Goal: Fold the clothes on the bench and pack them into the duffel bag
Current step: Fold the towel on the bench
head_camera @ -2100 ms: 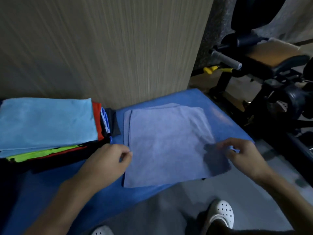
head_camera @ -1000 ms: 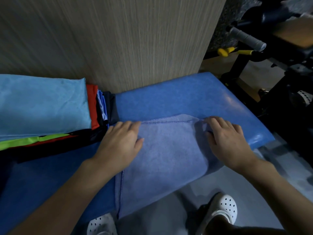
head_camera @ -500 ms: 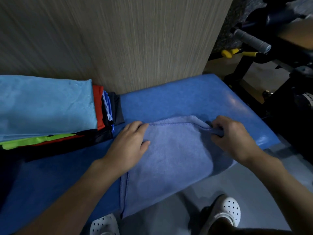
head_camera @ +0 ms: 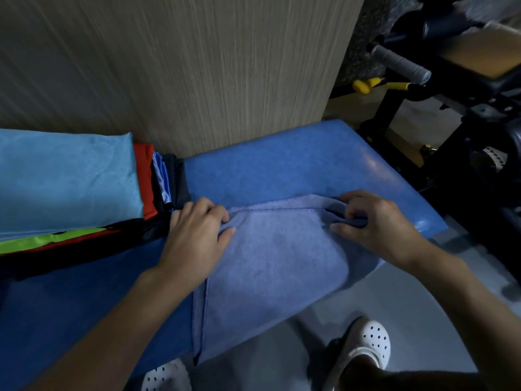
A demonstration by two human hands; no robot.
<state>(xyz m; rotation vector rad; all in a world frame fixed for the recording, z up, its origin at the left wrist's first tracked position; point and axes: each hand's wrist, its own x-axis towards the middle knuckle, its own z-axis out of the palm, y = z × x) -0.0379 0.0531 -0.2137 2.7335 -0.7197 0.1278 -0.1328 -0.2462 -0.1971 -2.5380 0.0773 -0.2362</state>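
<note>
At the centre of the frame, your left grip (head_camera: pixel 197 238) pinches the far left corner of the lilac towel (head_camera: pixel 276 258); your right grip (head_camera: pixel 375 224) pinches its far right corner. The towel lies on the blue bench (head_camera: pixel 296 162), its near edge overhanging the front. A stack of folded clothes (head_camera: pixel 67 176) sits at left.

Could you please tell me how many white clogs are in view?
2. The left clog sits at the bottom edge, below the bench; the right clog stands on the grey floor to its right.
</note>
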